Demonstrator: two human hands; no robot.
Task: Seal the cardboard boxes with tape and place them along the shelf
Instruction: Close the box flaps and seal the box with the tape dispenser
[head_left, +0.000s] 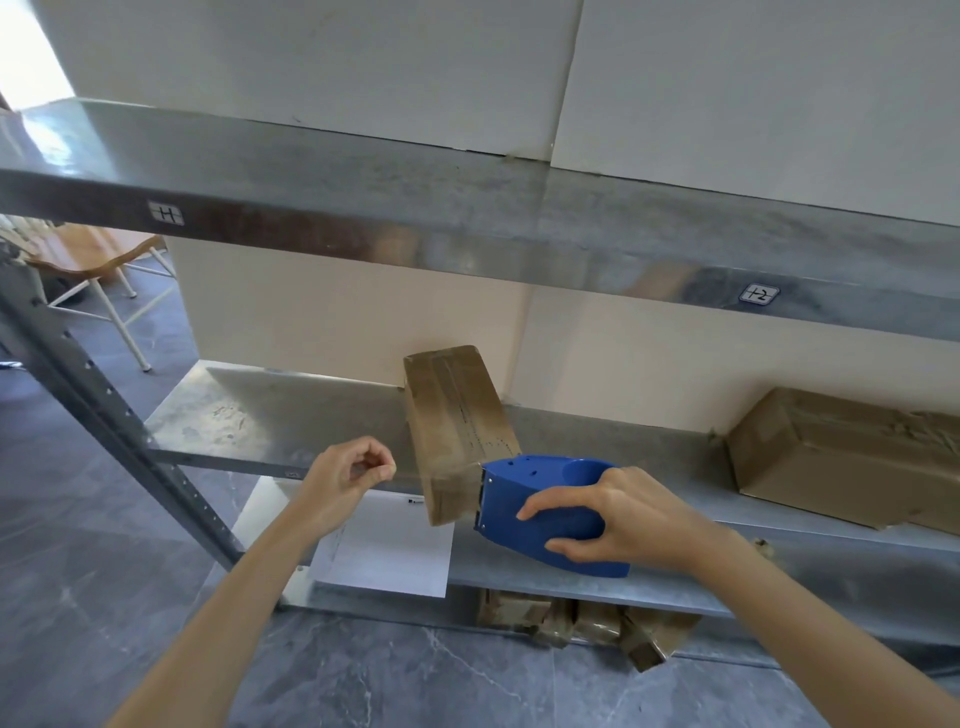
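A long narrow cardboard box (457, 426) lies on the middle metal shelf (270, 410), its near end sticking out over the front edge. My right hand (623, 519) grips a blue tape dispenser (540, 509) whose cutter end touches the box's near right corner. My left hand (353, 478) hovers just left of the box, fingers curled shut with nothing visible in them. A second, taped cardboard box (841, 457) rests at the right end of the same shelf.
The upper shelf (467, 208) carries small labels on its front edge. A white paper sheet (384, 551) lies on the lower shelf, and several small taped boxes (587, 623) sit below it. A grey upright post (119, 415) and a chair (88, 260) stand at left.
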